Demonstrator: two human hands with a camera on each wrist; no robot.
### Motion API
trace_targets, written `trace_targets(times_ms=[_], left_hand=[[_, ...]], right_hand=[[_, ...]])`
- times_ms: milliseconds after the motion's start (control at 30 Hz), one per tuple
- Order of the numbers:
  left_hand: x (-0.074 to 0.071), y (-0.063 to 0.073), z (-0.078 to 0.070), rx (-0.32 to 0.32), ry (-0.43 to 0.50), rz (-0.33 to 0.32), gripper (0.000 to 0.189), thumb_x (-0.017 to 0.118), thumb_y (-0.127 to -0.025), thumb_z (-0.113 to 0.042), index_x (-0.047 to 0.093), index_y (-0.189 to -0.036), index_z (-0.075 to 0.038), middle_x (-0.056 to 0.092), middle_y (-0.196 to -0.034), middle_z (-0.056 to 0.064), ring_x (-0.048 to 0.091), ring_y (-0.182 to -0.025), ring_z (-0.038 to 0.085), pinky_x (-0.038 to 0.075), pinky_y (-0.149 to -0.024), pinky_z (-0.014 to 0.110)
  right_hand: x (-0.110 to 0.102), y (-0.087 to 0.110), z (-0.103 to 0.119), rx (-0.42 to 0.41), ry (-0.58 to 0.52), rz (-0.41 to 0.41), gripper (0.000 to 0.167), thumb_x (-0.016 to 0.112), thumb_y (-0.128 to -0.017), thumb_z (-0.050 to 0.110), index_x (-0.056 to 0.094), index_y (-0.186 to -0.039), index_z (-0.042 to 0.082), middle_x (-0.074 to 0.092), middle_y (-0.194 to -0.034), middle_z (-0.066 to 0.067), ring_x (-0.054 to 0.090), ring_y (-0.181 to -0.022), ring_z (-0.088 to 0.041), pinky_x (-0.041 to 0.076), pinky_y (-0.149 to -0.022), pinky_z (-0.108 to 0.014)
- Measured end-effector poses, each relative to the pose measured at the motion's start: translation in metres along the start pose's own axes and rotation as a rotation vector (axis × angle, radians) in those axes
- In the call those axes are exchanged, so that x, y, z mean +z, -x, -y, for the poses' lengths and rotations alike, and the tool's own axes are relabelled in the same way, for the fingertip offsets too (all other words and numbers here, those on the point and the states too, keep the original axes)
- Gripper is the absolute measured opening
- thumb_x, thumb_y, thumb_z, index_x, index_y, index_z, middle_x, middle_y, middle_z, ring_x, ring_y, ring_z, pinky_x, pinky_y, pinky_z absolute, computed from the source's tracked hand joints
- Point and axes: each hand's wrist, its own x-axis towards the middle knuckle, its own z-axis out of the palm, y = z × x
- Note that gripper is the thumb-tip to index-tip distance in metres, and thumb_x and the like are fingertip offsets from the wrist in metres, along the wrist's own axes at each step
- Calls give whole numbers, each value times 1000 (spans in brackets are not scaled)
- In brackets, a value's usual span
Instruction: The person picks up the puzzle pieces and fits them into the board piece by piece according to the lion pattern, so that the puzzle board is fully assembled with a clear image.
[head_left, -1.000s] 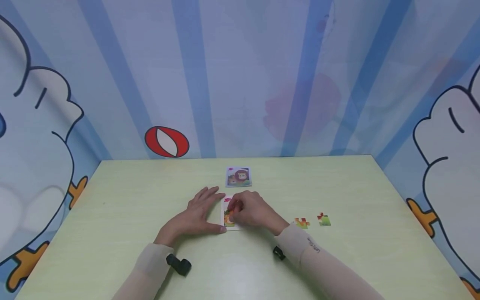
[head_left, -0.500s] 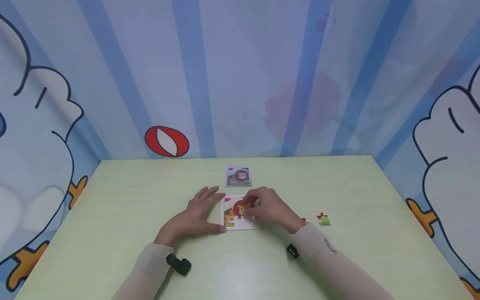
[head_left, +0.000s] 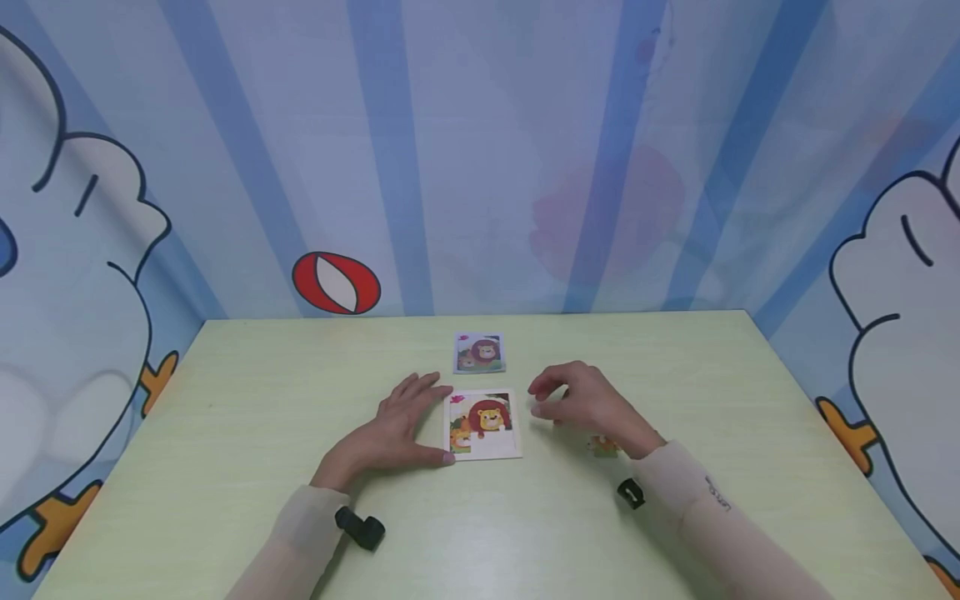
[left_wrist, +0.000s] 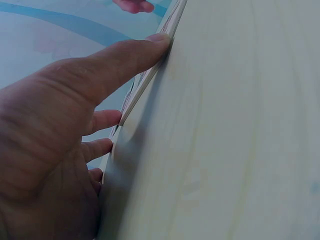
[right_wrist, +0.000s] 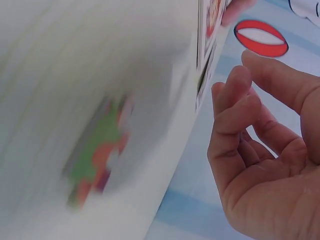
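Note:
A small square jigsaw board (head_left: 497,450) lies on the table, with lion-picture pieces set in its upper and left parts and white showing at its lower right. My left hand (head_left: 392,432) rests beside it, thumb and forefinger touching its left edge; the left wrist view shows the thumb (left_wrist: 127,55) at the board's rim. To the right of the board is my right hand (head_left: 588,404), fingers loosely bent and holding nothing. A loose jigsaw piece (head_left: 603,447) lies under the right wrist, partly covered. In the right wrist view a blurred green and red jigsaw piece (right_wrist: 102,150) lies on the table.
Behind the board lies a lion picture card (head_left: 479,353). The pale table (head_left: 300,367) ends at a blue striped backdrop (head_left: 487,167) with cartoon figures on both sides. Each wrist wears a small black camera (head_left: 361,529).
My right hand has left the lion-head piece in the board and moved right, toward the loose pieces, covering one of them. The left hand has stayed at the board's edge.

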Motion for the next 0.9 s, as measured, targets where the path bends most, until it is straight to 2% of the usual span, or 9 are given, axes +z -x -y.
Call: trace_targets(times_ms=[367,500,567,667,767,900], left_hand=[[1,-1,0,-13,-7,-1,101,90,-82,-48,39,-167,-25,18,-183,4,2,-171,39,12,-133,74],[1,-1,0,-17,-15,5,101,90,-82,-47,39,-167,-26,17,-183,4,1,-171,38,12,-133,73],[0,-1,0,-16,-16,6,102,90,-82,-47,39,-167,-25,17,-183,5,2,-171,39,12,-133,73],[0,-1,0,-18,-16,6,102,90,-82,-47,39,-167,-25,17,-183,5,2,-171,39,12,-134,73],[0,-1,0,-25,-14,7,102,90,-82,-48,39,-167,-26,17,-183,4,1,-171,38,12,-134,73],[1,-1,-1,-21,-15,2,101,90,-82,-48,40,-167,-25,18,-183,5,2,-171,39,13,-133,74]], right_hand=[[-38,18,-25,28,40,-2,31,77,-99,20,74,-127,7,74,-119,-12,76,-81,-22,60,-74,-33],[-47,28,-33,74,33,6,32,77,-100,23,74,-128,8,73,-121,-11,74,-82,-22,57,-67,-35],[-49,33,-38,100,13,13,32,77,-99,23,74,-128,9,73,-120,-11,73,-81,-22,54,-62,-36],[-50,40,-46,112,-6,22,31,79,-98,22,75,-125,9,73,-117,-10,71,-82,-21,55,-64,-36],[-49,47,-53,87,-3,23,30,80,-96,20,76,-123,7,75,-113,-9,69,-84,-19,56,-71,-33],[-47,54,-61,68,8,18,28,83,-93,19,78,-119,9,75,-108,-7,65,-83,-18,55,-70,-30]])
